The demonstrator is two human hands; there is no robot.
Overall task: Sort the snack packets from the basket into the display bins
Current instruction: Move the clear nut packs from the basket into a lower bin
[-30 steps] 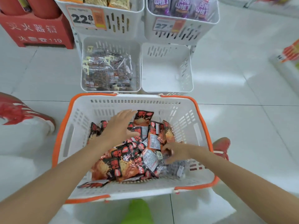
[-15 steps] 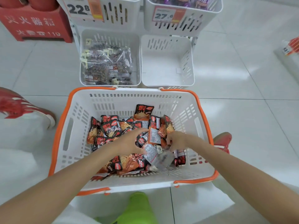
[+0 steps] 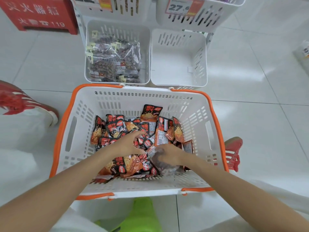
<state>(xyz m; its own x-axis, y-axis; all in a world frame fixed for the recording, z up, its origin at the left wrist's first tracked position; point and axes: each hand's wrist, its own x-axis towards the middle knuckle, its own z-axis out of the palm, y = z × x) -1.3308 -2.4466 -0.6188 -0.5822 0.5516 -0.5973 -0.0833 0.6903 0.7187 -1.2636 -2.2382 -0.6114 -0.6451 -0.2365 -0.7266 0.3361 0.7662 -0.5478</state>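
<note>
Two hands, one basket (right grips one clear packet).

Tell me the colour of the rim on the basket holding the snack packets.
The basket rim is orange; the head view shows it best.

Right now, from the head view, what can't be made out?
Head view:
Upper-left bin's price tag: cut off by top edge.
Upper-right bin: contents beyond top edge.
Clear packet: contents blurred, partly under right hand.
</note>
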